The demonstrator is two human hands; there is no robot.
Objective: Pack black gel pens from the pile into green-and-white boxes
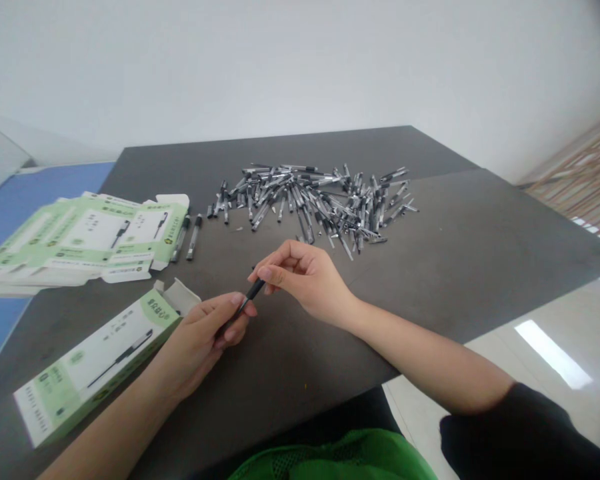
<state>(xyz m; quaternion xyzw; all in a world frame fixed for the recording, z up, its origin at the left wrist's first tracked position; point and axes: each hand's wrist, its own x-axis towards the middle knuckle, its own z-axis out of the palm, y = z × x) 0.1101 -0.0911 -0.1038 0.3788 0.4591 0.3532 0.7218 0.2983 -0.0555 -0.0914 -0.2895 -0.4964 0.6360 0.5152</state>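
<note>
Green mesh fabric (330, 460) bunches below. I curl left hand (215, 323) closed round slim black pen (255, 289), pinch its far end in half-curled right hand (300, 275), above matte worktop (300, 373), near oblong box (110, 357).

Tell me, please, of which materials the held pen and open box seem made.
The pen: probably plastic, from its shiny barrel; the black part looks duller, possibly rubber. The pen box: likely thin printed cardboard, smooth, matte, with creased edges and bent flaps.

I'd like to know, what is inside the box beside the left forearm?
The box shows open flaps at its far end; its walls hide any contents.
</note>
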